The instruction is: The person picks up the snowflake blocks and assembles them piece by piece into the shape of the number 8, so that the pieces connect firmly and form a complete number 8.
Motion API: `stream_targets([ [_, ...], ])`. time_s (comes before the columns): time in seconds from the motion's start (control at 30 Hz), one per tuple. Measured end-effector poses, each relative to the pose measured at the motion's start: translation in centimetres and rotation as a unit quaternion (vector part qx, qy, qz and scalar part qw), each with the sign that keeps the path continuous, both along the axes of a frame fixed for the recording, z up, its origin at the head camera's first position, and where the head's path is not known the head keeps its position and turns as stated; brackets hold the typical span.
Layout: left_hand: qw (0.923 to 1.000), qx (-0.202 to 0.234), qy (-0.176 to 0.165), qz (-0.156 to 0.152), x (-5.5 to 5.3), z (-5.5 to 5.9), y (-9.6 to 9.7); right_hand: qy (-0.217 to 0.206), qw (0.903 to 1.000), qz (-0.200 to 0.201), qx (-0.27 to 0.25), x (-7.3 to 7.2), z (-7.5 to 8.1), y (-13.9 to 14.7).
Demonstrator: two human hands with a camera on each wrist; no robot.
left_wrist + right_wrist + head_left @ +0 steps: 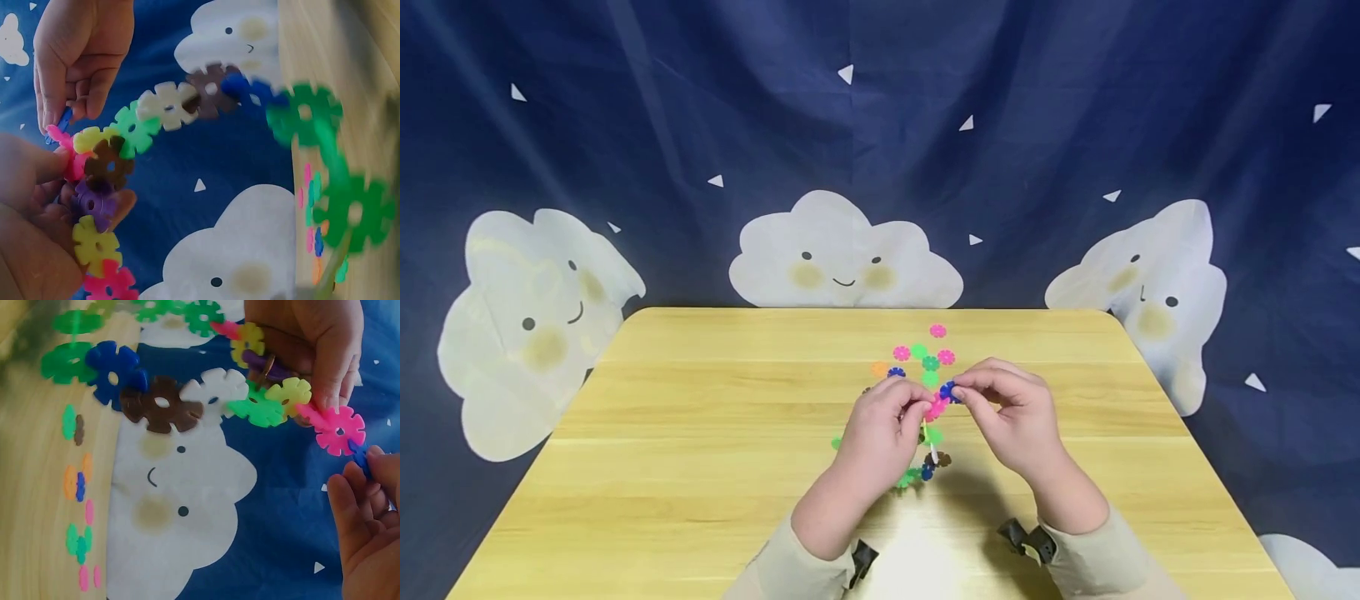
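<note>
In the head view my left hand (876,429) pinches a pink snowflake disc (350,428) at one end of a chain of linked notched discs. The chain loops below the hands, with yellow, green, white, brown (147,411), blue (109,365) and purple (92,199) pieces slotted edge to edge. Between thumb and fingertips, my right hand (1018,417) pinches a blue snowflake disc (359,459). Its edge meets the rim of the pink disc. Both hands are raised over the table, and part of the loop is hidden behind the left hand.
Loose snowflake discs lie on the wooden table (700,417) beyond the hands, among them a pink one (937,331) and a dark green one (930,363). A dark blue curtain (880,125) with clouds hangs behind the table's far edge.
</note>
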State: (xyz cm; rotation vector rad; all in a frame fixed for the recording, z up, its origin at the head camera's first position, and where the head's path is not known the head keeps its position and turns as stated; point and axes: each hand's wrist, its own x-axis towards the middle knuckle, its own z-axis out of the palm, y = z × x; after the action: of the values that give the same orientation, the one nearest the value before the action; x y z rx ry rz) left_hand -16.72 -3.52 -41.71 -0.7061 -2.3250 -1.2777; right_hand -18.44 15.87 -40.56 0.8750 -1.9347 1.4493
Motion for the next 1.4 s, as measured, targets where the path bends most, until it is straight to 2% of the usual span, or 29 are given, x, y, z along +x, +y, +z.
stream_targets([
  [0.1, 0.9980, 0.038, -0.047, -0.021, 0.1, 0.2, -0.1, -0.010, 0.9999, 0.010, -0.001, 0.1, 0.3, -0.5],
  [0.2, 0.9932, 0.086, -0.071, -0.032, 0.1, 0.4, -0.1, -0.016, 0.9993, 0.031, -0.015, -0.1, 0.3, -1.0],
  [0.27, 0.9899, 0.111, -0.084, -0.027, -0.1, 0.5, -0.3, -0.033, 0.9986, 0.032, -0.026, -0.7, 0.0, -0.9],
  [0.33, 0.9851, 0.136, -0.102, -0.022, -0.3, 0.6, -0.5, -0.079, 0.9964, 0.002, -0.030, -2.1, -0.7, -0.5],
  [0.4, 0.9798, 0.155, -0.126, -0.017, -0.4, 0.6, -0.8, -0.152, 0.9870, -0.053, -0.002, -4.1, -1.9, 0.2],
  [0.43, 0.9768, 0.162, -0.139, -0.015, -0.5, 0.6, -0.9, -0.197, 0.9763, -0.085, 0.030, -5.2, -2.7, 0.4],
  [0.47, 0.9737, 0.169, -0.152, -0.013, -0.6, 0.6, -1.1, -0.243, 0.9610, -0.112, 0.070, -6.3, -3.5, 0.7],
  [0.53, 0.9675, 0.180, -0.177, -0.012, -0.8, 0.6, -1.4, -0.309, 0.9253, -0.141, 0.170, -8.2, -5.4, 1.0],
  [0.6, 0.9641, 0.182, -0.193, -0.008, -0.8, 0.5, -1.6, -0.352, 0.8873, -0.151, 0.258, -9.5, -6.9, 0.8],
  [0.7, 0.9619, 0.183, -0.203, -0.005, -0.9, 0.6, -1.7, -0.382, 0.8407, -0.168, 0.346, -10.5, -8.1, 0.0],
  [0.8, 0.9615, 0.181, -0.207, -0.004, -1.0, 0.7, -1.8, -0.389, 0.8028, -0.204, 0.403, -11.0, -8.4, -1.0],
  [0.87, 0.9613, 0.178, -0.210, -0.002, -1.0, 0.8, -1.9, -0.385, 0.7853, -0.223, 0.430, -11.2, -8.3, -1.5],
  [0.9, 0.9611, 0.177, -0.212, -0.001, -1.0, 0.8, -1.9, -0.384, 0.7806, -0.228, 0.438, -11.2, -8.3, -1.7],
  [0.97, 0.9612, 0.175, -0.214, 0.002, -1.0, 0.8, -1.9, -0.383, 0.7785, -0.231, 0.440, -11.2, -8.3, -1.8],
  [1.0, 0.9617, 0.173, -0.213, 0.003, -1.0, 0.8, -2.0, -0.387, 0.7804, -0.227, 0.436, -11.2, -8.3, -1.7],
  [1.07, 0.9624, 0.171, -0.211, 0.005, -1.1, 0.8, -2.0, -0.393, 0.7918, -0.211, 0.418, -11.1, -8.4, -1.3],
  [1.17, 0.9644, 0.166, -0.205, 0.009, -1.1, 0.8, -2.0, -0.390, 0.8150, -0.181, 0.389, -10.6, -8.3, -0.4],
  [1.23, 0.9654, 0.165, -0.201, 0.010, -1.1, 0.8, -2.0, -0.375, 0.8319, -0.156, 0.378, -10.0, -8.0, 0.4],
  [1.4, 0.9656, 0.165, -0.201, 0.004, -0.9, 0.9, -2.0, -0.328, 0.8606, -0.119, 0.371, -8.0, -6.2, 2.5],
])
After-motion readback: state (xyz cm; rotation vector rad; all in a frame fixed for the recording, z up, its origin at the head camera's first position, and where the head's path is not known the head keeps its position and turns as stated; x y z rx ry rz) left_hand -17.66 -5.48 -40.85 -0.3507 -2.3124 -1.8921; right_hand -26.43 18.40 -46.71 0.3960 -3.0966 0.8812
